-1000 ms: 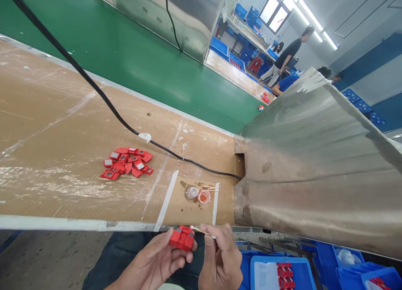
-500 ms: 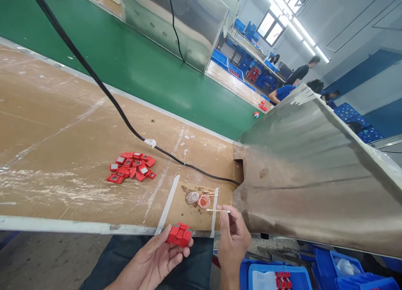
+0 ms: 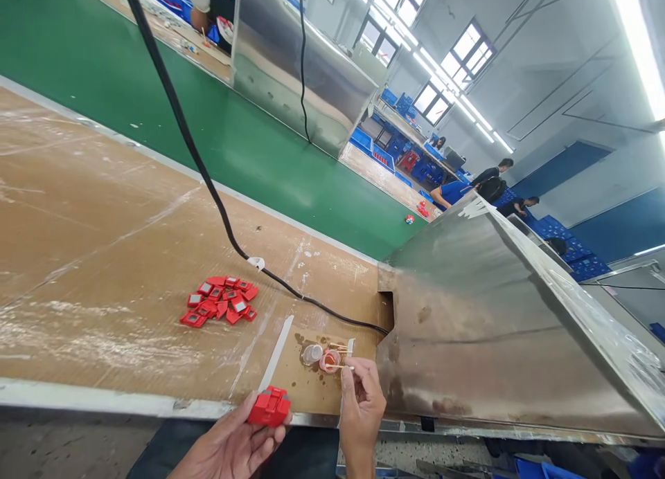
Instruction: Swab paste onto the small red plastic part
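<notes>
My left hand [image 3: 231, 446] holds a small red plastic part [image 3: 269, 405] at the near edge of the cardboard-covered table [image 3: 104, 243]. My right hand [image 3: 360, 410] pinches a thin cotton swab [image 3: 343, 367], its tip reaching the small orange-filled cup [image 3: 330, 360]. A clear cup [image 3: 312, 354] stands just left of the orange one. Both cups sit on a stained patch between two white tape strips.
A pile of several red parts [image 3: 221, 300] lies on the table to the left. A black cable [image 3: 218, 209] runs across into a slot in the metal housing [image 3: 493, 327] on the right. Beyond is a green conveyor belt [image 3: 233, 133]; other people work far off.
My right hand moved the swab from the red part forward to the orange cup. My left hand lowered slightly with the red part. The camera tilted upward.
</notes>
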Demonstrator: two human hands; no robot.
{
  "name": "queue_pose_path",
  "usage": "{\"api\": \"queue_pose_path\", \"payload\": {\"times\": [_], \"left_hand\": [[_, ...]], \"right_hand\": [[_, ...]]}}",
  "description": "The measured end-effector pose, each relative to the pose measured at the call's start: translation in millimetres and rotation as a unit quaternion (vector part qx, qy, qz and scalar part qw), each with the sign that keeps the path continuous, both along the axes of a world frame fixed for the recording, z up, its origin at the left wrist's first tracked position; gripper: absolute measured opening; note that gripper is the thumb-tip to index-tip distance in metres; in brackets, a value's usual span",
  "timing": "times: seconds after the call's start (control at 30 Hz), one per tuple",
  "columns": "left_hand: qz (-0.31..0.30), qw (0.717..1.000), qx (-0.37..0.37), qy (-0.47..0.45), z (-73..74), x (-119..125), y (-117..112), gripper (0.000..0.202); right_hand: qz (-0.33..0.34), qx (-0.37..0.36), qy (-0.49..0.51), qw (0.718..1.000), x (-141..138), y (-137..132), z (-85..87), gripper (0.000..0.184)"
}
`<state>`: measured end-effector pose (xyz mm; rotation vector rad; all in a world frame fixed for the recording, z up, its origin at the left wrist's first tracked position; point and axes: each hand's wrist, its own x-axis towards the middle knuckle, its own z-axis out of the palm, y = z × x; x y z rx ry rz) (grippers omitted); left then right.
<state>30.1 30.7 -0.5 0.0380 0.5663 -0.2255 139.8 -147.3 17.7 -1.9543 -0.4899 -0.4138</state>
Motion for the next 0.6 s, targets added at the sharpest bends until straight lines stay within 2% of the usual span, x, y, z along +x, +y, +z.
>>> {"api": "queue_pose_path", "payload": {"times": [0.33, 0.47, 0.6], "left_hand": [[-0.005, 0.999, 0.014, -0.029, -7.5, -4.6, -1.9, 0.046], [-0.003, 0.999, 0.023, -0.026, -2.9, -2.5, -0.4, 0.047], [-0.008, 1.000, 0.025, -0.008, 8.6, 3.3, 1.0, 0.051]], "right_hand": [[0.005, -0.026, -0.019, 0.999, -1.9, -1.0, -0.5, 0.019], [-0.003, -0.033, -0.038, 0.999, -0.7, -0.2, -1.2, 0.018], [-0.016, -0.061, -0.051, 0.997, 2.2, 1.6, -2.9, 0.020]]}}
